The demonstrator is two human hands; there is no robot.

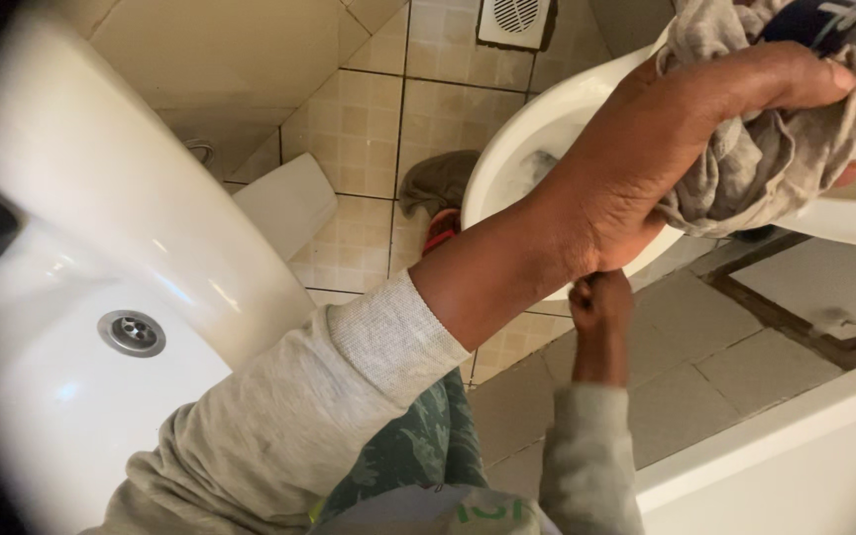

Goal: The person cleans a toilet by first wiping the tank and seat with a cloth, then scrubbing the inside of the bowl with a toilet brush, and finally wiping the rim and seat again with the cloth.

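Beige floor tiles (448, 109) underlie left hand (735, 119) grasping grey cloth (775, 159), right hand (601, 297) clenched.

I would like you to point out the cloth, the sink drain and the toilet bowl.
cloth (765, 149), head view, on its bunched middle
sink drain (132, 332), head view, on its metal centre
toilet bowl (537, 114), head view, on its white rim

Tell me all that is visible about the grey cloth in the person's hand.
The grey cloth is soft, crumpled fabric, faded beige-grey, bunched in thick folds. The left hand grips it from above, fingers closed over it, pressing it on the rim of the white toilet bowl. A dark blue piece shows at its top edge. Its upper part leaves the frame.
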